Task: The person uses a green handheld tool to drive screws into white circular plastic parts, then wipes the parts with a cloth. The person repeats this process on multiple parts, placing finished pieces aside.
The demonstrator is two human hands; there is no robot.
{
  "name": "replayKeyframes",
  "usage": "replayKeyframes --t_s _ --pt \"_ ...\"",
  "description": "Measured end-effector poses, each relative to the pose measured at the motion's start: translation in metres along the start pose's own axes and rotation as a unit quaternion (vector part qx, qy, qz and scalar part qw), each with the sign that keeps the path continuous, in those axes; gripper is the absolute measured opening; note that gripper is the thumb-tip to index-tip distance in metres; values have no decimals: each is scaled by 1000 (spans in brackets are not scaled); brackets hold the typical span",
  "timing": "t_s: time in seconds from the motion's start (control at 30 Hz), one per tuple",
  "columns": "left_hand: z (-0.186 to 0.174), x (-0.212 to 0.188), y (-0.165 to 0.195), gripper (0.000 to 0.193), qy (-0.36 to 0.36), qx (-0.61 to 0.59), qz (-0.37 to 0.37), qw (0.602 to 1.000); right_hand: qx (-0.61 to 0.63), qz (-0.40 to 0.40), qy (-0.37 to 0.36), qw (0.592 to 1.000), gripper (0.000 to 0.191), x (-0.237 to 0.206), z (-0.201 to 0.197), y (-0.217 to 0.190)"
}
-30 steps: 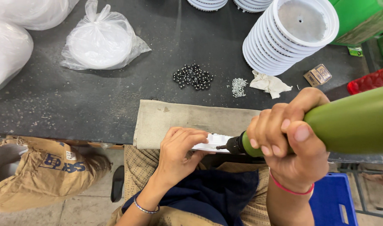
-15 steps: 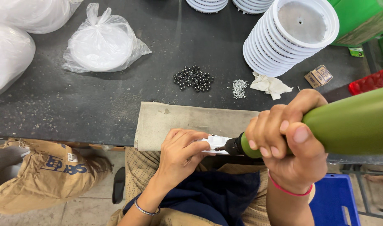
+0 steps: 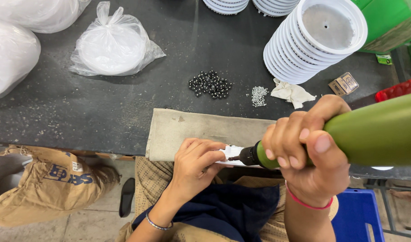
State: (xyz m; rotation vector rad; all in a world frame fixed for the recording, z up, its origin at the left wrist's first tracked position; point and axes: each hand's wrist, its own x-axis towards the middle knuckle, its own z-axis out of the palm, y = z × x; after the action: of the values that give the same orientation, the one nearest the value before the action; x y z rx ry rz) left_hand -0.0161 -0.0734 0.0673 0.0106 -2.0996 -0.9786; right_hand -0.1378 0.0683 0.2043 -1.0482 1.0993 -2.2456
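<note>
Nearest us, our right hand [image 3: 304, 152] wraps all its fingers tight around the green power screwdriver [image 3: 367, 134], whose dark tip points toward nine o'clock. At that tip, our left hand [image 3: 194, 163] curls over a small white part [image 3: 230, 154], pinching it down at the near edge of the bench; most of the part is hidden under the fingers, so we cannot tell its shape. A pink band circles our right wrist and a thin bracelet our left.

Just past the hands, at twelve o'clock from the left one, a tan cloth pad [image 3: 196, 132] lies flat on the dark bench [image 3: 80, 112]. Beyond the pad sit a heap of small black beads [image 3: 210, 84] and, at three o'clock from it, a smaller heap of silvery screws [image 3: 259, 96]. A crumpled white rag [image 3: 291, 93] lies beside the screws, with a small cardboard box [image 3: 344, 83] further toward three o'clock.

Farther back, at one o'clock, leans a stack of white round lids [image 3: 313, 40]. At eleven o'clock a clear plastic bag of white discs [image 3: 111, 45] rests on the bench.
</note>
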Motion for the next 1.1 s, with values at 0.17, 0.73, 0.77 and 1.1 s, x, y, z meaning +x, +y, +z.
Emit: replayKeyframes --t_s 0.17,0.73,0.77,1.1 --pt "0 -1 -1 33 16 0 -5 1000 0 -1 -6 1000 22 0 2 2" --pt "-3 -1 0 40 24 -34 -42 998 -28 -12 20 999 27 3 0 5" --pt "-3 -2 -1 40 26 -32 -43 998 -28 -12 23 999 27 2 0 4" --pt "0 -4 -8 47 29 -34 -58 997 -82 -38 35 995 33 0 -5 3"
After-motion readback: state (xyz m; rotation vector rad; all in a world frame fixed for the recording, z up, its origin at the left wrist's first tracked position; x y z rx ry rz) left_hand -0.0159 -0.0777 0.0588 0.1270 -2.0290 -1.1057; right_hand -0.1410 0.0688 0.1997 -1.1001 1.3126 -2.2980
